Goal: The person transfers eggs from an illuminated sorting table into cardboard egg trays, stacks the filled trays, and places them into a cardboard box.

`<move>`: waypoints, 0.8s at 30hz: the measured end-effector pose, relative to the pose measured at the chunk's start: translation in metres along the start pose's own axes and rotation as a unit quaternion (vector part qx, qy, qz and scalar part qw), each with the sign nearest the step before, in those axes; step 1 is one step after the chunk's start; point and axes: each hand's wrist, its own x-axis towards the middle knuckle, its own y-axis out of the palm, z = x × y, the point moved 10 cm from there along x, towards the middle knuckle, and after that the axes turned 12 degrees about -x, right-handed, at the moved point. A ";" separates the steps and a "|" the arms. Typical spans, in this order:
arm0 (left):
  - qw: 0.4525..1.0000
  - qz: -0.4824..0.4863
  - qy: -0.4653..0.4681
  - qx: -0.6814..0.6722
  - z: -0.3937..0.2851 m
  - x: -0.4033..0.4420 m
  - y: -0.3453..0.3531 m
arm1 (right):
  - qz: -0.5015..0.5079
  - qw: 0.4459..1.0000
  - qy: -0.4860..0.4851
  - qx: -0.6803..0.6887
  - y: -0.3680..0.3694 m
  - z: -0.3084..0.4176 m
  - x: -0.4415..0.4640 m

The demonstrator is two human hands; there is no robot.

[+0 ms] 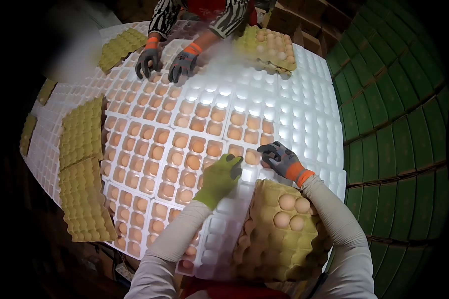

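My left hand (218, 182), in a yellow-green glove with dark fingertips, reaches down to the white foam egg tray (212, 249) with its fingers curled together. Whatever lies under those fingers is hidden. To its right, my right hand (280, 160) wears a grey glove with an orange cuff, and its fingers close over an egg (265, 164) at a tray cell. Between the two hands a brown egg (252, 157) rests in its own cell. Just below my right hand stands a stack of yellowish pulp egg flats (284, 249), with several eggs (297, 223) on top.
Another person's gloved hands (183, 65) work over the trays at the far side. Beside them sits a second flat of eggs (274, 47). Pulp flats (82, 134) lie along the left. Green cartons (394, 114) are stacked on the right, close to the table edge.
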 end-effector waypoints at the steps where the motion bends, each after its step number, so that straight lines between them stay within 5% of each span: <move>1: 0.999 -0.017 0.002 -0.034 -0.002 -0.002 -0.002 | 0.022 0.999 -0.015 0.045 0.008 0.002 -0.004; 4: 0.983 -0.008 0.010 -0.181 -0.012 0.005 0.020 | 0.019 0.997 -0.068 0.028 0.020 0.007 -0.016; 7: 0.988 0.011 0.151 0.015 -0.028 0.007 0.052 | 0.013 0.997 -0.061 0.046 0.011 -0.003 -0.012; 11: 0.989 0.042 0.140 0.023 -0.021 0.001 0.071 | -0.009 0.999 -0.002 -0.035 -0.050 0.000 -0.055; 13: 0.990 0.005 0.137 -0.026 -0.014 -0.003 0.052 | -0.021 0.994 -0.021 0.107 -0.077 0.016 -0.099; 15: 0.893 -0.006 -0.036 -0.449 0.012 -0.009 0.039 | -0.019 0.994 -0.090 0.057 -0.094 0.034 -0.145; 18: 0.963 0.090 0.086 -0.240 -0.096 -0.023 0.002 | -0.057 0.958 -0.051 -0.277 -0.080 0.039 -0.174; 21: 0.950 0.202 0.239 0.017 -0.183 -0.057 0.028 | -0.040 0.956 -0.030 -0.290 -0.073 0.036 -0.175; 24: 0.949 0.219 0.212 0.087 -0.194 -0.070 0.049 | -0.084 0.996 -0.033 0.017 -0.099 0.014 -0.205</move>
